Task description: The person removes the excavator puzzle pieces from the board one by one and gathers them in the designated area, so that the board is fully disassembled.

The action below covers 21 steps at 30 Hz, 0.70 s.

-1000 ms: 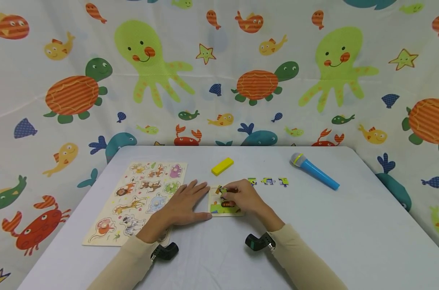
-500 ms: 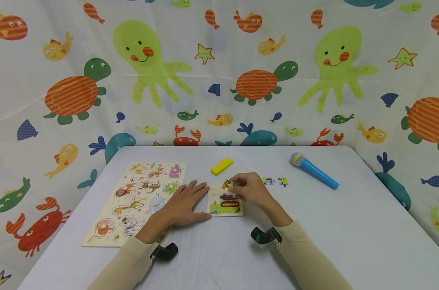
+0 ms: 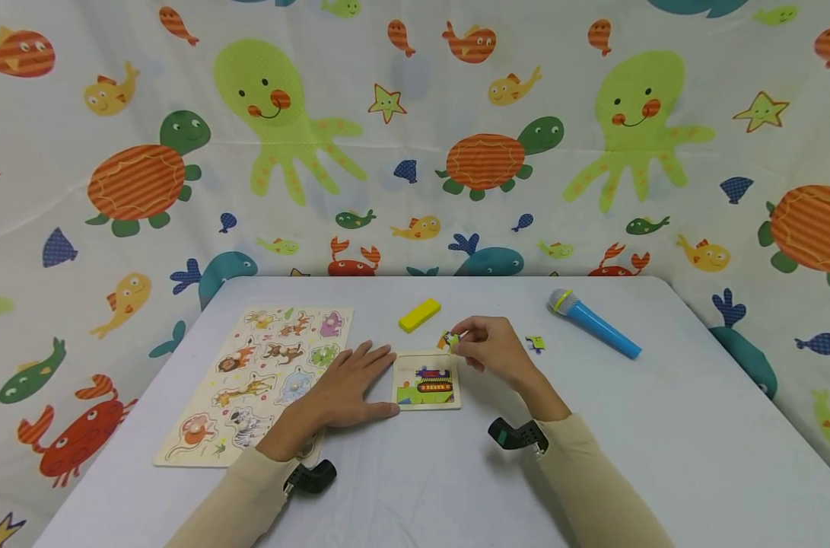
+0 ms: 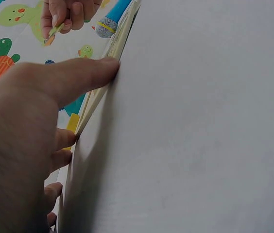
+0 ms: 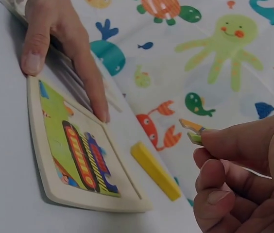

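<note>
My left hand [image 3: 349, 388] lies with fingers spread, its thumb and a fingertip touching the left side of a small wooden jigsaw tray [image 3: 427, 406]. Partly filled, the tray shows a tracked vehicle on green ground, with bare wood above it. My right hand [image 3: 493, 350] pinches a green and orange jigsaw piece [image 3: 449, 341] between thumb and forefinger, lifted off the tray's upper right corner. In the right wrist view that piece [image 5: 193, 130] appears nearly edge-on. One loose jigsaw piece [image 3: 535, 344] lies right of the right hand.
A yellow block [image 3: 420, 314] lies behind the tray. Farther right is a blue toy microphone [image 3: 602, 329]. A large animal puzzle board [image 3: 175, 458] occupies the left of the table, partly under the left forearm. Behind stands a sea-animal-patterned cloth [image 3: 415, 76].
My right hand has lifted the jigsaw piece from over the tray and moved up and right. It now hides loose pieces seen earlier. The left hand stays in place.
</note>
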Motion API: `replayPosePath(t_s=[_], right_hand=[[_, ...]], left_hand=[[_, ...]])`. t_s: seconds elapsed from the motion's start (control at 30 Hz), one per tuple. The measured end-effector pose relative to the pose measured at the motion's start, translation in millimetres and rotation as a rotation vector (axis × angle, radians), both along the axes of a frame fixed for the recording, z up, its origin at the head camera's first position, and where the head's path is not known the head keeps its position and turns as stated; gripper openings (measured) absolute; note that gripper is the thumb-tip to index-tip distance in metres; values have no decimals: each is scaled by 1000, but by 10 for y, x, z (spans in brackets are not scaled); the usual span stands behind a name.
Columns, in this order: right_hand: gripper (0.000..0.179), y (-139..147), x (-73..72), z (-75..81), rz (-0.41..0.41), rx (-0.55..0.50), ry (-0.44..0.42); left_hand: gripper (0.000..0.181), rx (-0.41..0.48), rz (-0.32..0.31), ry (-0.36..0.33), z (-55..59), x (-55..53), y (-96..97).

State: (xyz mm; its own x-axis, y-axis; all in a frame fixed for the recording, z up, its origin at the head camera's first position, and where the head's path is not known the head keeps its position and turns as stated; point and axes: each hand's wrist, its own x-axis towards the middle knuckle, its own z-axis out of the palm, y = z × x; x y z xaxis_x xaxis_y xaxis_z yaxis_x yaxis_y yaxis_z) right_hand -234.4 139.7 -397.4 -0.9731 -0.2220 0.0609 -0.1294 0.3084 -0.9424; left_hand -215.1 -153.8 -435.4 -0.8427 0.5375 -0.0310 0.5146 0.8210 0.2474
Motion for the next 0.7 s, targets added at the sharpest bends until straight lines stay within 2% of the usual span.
replayPosePath(t_s=[0.17,0.37,0.7], right_hand=[[20,81,-18,-9,-2,21,-32],[22,164,-26,-11,13,60,-109],[23,341,-75,-111,-8,126,-161]], left_hand=[[92,5,-1,2,-5,1,-5],[92,3,-3,3,-4,1,-9],[93,1,-5,6,-17,-2,-14]])
